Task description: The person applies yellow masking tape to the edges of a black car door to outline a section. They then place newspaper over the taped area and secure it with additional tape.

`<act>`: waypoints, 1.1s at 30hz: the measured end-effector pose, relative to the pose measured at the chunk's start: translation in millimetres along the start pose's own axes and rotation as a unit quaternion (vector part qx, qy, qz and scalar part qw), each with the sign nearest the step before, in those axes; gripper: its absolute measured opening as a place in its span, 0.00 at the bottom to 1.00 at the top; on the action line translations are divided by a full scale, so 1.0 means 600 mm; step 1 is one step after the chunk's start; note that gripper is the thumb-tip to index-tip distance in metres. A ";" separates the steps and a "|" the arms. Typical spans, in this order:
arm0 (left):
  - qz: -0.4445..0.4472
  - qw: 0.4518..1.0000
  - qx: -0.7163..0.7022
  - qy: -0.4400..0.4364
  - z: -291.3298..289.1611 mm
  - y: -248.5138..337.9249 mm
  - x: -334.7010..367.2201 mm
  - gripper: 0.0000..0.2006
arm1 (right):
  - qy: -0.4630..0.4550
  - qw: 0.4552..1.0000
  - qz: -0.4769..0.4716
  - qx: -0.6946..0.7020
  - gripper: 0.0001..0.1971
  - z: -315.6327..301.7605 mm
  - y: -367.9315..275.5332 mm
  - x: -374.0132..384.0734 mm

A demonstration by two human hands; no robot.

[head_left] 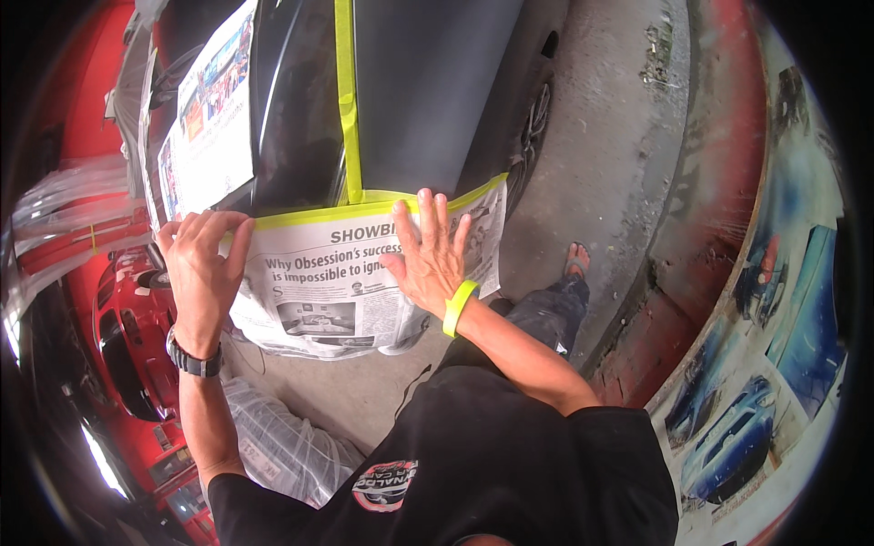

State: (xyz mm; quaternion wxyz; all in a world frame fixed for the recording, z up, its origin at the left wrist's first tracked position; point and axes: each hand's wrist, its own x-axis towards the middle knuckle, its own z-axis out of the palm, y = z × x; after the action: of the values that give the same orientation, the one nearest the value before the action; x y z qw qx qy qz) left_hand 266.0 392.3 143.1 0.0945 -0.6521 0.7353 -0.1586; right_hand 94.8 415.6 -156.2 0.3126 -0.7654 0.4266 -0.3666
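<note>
A newspaper sheet (319, 282) with printed text and a photo hangs from the end of a dark car body. Yellow-green masking tape (300, 216) runs along its upper edge. My right hand (435, 259) lies with spread fingers on the sheet's right part, fingertips over the taped edge. My left hand (202, 259) is closed at the sheet's upper left corner, its fingers bent over the edge and their tips partly hidden. A yellow-green band (460, 308) circles my right wrist, and a dark watch (193, 355) is on my left.
Another tape strip (347, 100) runs lengthwise along the dark car panel (419, 91). More newspaper (214, 118) covers its left side. A red car (137, 337) stands at left, near clear plastic sheeting (282, 437). A low red wall (692, 246) and car pictures (737, 437) are at right.
</note>
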 end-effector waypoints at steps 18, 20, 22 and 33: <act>-0.036 0.996 -0.041 0.074 0.037 -0.052 -0.014 0.12 | 0.043 0.995 -0.087 0.028 0.54 0.035 -0.082 0.070; -0.079 0.990 -0.027 0.115 0.053 -0.071 -0.026 0.17 | 0.036 0.994 -0.098 0.042 0.54 0.043 -0.087 0.073; -0.120 0.980 0.014 0.160 0.078 -0.084 -0.039 0.26 | 0.053 0.991 -0.112 0.053 0.52 0.046 -0.096 0.075; -0.305 0.727 -0.495 0.365 0.125 0.080 -0.275 0.10 | -0.154 0.959 -0.153 0.184 0.33 -0.059 -0.229 0.041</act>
State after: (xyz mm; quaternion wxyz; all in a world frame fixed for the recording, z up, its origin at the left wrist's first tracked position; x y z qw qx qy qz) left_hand 269.3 551.9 45.2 -0.5711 -0.6874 0.4483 -0.0180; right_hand 132.6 448.6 -21.3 0.4504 -0.7977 0.1763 -0.3601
